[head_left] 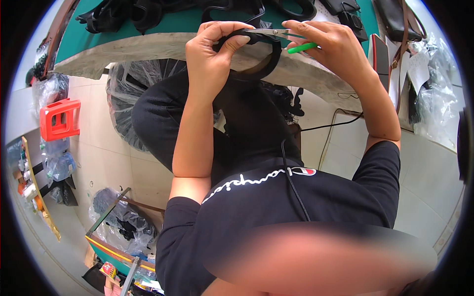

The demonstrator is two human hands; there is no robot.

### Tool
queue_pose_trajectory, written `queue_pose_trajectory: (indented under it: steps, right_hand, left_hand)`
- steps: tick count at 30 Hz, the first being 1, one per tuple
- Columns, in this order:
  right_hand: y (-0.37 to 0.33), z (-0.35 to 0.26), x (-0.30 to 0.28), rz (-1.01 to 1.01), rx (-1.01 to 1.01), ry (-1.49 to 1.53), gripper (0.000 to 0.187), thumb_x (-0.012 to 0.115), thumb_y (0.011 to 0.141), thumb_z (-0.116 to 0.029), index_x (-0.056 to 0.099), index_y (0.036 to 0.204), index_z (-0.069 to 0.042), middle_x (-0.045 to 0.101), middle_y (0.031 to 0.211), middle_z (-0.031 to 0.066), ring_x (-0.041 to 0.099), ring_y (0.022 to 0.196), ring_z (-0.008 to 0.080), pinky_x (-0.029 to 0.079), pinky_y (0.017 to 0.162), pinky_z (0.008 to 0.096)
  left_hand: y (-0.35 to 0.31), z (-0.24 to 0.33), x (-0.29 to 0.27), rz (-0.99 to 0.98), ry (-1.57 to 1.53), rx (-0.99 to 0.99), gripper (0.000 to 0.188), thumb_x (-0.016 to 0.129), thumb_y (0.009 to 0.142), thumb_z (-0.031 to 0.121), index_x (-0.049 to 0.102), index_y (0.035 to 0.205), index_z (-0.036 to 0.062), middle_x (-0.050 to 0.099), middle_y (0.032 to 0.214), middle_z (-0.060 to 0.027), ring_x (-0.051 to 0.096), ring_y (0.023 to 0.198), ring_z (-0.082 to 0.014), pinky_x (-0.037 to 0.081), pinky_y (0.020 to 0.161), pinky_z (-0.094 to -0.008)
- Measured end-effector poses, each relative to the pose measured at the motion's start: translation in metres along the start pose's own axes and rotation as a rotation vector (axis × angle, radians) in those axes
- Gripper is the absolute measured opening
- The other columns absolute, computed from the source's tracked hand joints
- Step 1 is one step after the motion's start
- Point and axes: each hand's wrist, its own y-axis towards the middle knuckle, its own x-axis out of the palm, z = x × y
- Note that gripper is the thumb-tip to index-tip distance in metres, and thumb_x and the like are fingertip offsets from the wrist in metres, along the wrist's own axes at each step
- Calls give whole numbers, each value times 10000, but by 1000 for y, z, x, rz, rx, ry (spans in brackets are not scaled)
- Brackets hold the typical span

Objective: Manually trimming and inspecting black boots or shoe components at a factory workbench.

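Note:
My left hand point(213, 52) pinches a black looped band point(270, 63) between thumb and fingers at the table's near edge. The rest of the loop hangs below, over my lap. In my right hand point(332, 43) is a pair of small scissors point(275, 32) with green handles and silver blades. The blades point left, and their tips reach the band beside my left fingertips. Whether the tips cut into the band cannot be made out.
More black pieces point(145, 14) lie on the green tabletop point(182, 22). A black bag point(402, 22) is at the far right. Clear plastic bags point(126, 93) stand under the table; a red stool point(59, 120) is on the left. Another person's hand point(112, 287) shows at lower left.

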Motion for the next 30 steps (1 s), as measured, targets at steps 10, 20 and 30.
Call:
queue_pose_trajectory:
  steps: [10, 20, 30]
  right_hand:
    - [4, 4, 0, -46, 28, 156, 458, 752, 716, -179, 638, 1154, -114, 685, 901, 71, 650, 728, 234, 525, 623, 300]
    - [4, 2, 7, -2, 41, 221, 478, 757, 700, -150, 636, 1160, -110, 689, 915, 69, 659, 724, 220, 532, 636, 306]
    - [4, 3, 2, -33, -34, -23, 532, 728, 722, -202, 581, 1233, -179, 660, 837, 60, 638, 715, 231, 510, 621, 320]
  left_hand:
    - [0, -3, -2, -44, -269, -89, 147, 673, 785, -49, 686, 928, -19, 682, 866, -51, 603, 795, -97, 466, 750, -212]
    - [0, 0, -2, -44, -325, -95, 151, 661, 794, -60, 676, 940, -28, 687, 884, -59, 608, 801, -101, 469, 755, -212]
    - [-1, 2, -3, -21, -1, -23, 168, 698, 741, -42, 726, 884, 41, 650, 792, -33, 546, 806, -124, 450, 726, -239]
